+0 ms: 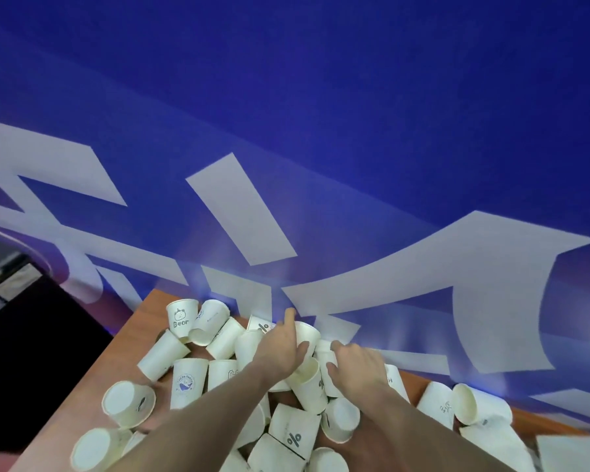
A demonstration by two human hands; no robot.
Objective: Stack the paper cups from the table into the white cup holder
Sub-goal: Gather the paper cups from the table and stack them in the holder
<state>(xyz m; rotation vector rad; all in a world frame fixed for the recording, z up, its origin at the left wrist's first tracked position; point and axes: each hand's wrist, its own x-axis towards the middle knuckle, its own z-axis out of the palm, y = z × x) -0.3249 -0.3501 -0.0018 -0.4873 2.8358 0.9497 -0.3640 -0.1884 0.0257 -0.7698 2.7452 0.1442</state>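
Likely exhibition or promo booth: huge blue banner wall (321, 97) with white lettering behind wooden table (143, 321).

Far left of your left hand (280, 349): upright cup (181, 316) reads "Bear" under bear face drawing. Just beyond your left hand: cup (260, 326) shows "%" sign. Near you, between your forearms: lying cup (293, 435) also shows "%". Left of your left forearm: cup (188, 381) with round blue whale logo, ring text too blurred. Blue wall (321, 97) behind: big white letters, cropped, unreadable.
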